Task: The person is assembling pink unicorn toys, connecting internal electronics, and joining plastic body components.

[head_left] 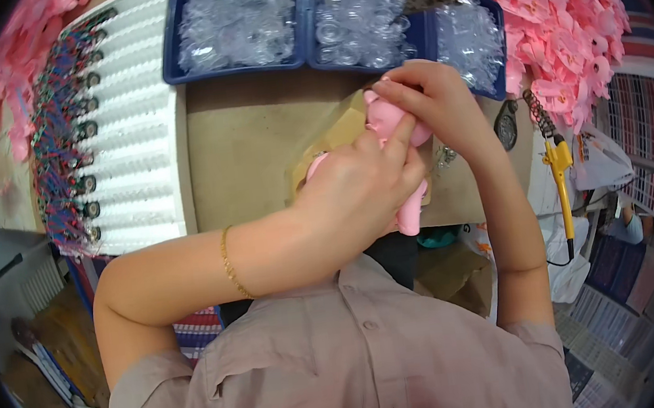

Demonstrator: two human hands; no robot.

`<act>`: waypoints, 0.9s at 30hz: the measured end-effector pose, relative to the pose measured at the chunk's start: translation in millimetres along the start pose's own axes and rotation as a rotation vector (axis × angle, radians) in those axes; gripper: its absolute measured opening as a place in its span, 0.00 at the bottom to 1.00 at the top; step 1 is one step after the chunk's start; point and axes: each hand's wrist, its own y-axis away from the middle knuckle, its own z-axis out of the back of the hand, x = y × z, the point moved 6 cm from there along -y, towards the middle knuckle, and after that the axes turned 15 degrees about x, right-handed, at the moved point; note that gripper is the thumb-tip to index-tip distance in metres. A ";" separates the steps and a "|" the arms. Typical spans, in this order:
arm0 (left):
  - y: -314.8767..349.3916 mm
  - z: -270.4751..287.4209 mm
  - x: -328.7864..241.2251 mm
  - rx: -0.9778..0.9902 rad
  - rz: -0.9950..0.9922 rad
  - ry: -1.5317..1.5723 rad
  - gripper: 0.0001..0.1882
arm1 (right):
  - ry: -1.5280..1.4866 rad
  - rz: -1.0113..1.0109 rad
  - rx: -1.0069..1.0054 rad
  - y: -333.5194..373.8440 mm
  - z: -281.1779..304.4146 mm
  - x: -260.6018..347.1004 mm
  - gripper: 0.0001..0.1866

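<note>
The left hand (360, 176) and right hand (434, 101) grip a pink plastic piece (388, 120), partly hiding it, near the front of a brown table (238, 150). Beyond stand blue bins (170, 45) of clear parts (240, 22); left, a white tray (139, 156); right, a yellow soldering iron (557, 160).

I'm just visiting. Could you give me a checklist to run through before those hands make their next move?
1. Left hand on the smooth pink plastic piece: ok, it lies across it.
2. Right hand at the piece's far end: ok; firmness of grip: cannot tell.
3. Whole piece visible: not ok, the hands cover much of it.
4. Yellow-handled tool clear of both hands: ok, off to the right.
5. Blue plastic trays stocked: ok, filled with clear plastic parts.
</note>
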 end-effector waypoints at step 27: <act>-10.2 -0.8 -8.9 -0.080 0.132 -0.119 0.31 | -0.548 0.807 -0.659 22.0 154.2 132.0 0.18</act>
